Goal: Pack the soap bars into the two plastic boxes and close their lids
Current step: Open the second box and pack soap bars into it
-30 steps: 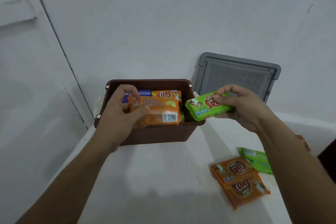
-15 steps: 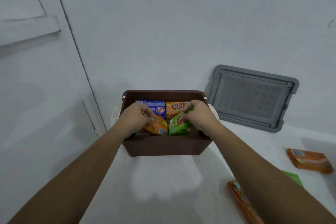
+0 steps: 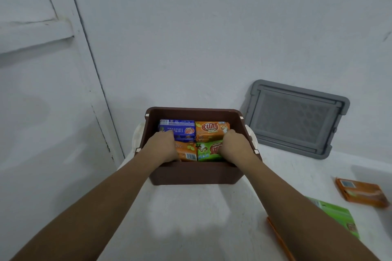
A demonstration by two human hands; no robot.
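While a pale door stands at the far left, we find the brown box on the white surface just right of it, its top uncovered and four soap bars showing inside. Our left hand reaches into the near left corner, fingers curled down over the front orange soap bar and gripping it; behind it lies the blue soap bar, and beside that the back orange soap bar. Our right hand sits in the near right corner, fingers bent round the green soap bar, which touches the front orange one. Further right the grey lid leans against the wall. Near the right edge a loose orange bar and a loose green bar lie on the surface, well apart from the box
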